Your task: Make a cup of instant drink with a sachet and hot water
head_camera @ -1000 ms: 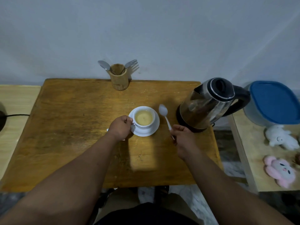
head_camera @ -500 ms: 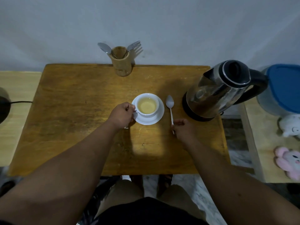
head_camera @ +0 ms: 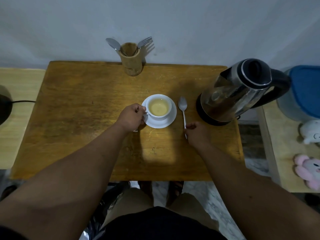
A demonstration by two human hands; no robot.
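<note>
The wooden bench [head_camera: 78,110] carries everything needed. At its right edge the kettle [head_camera: 239,94] stands upright on its base, apparently done pouring. Mid-bench, the saucer [head_camera: 170,118] bears the cup [head_camera: 159,107], filled with pale yellowish liquid, so sachet and water seem already in. The left hand [head_camera: 132,116] is closed around the cup's handle side. The spoon [head_camera: 183,110] lies flat on the bench just beside the saucer; the right hand [head_camera: 195,131] pinches its handle end. Judging by this, the drink looks essentially made, with little left but letting go.
</note>
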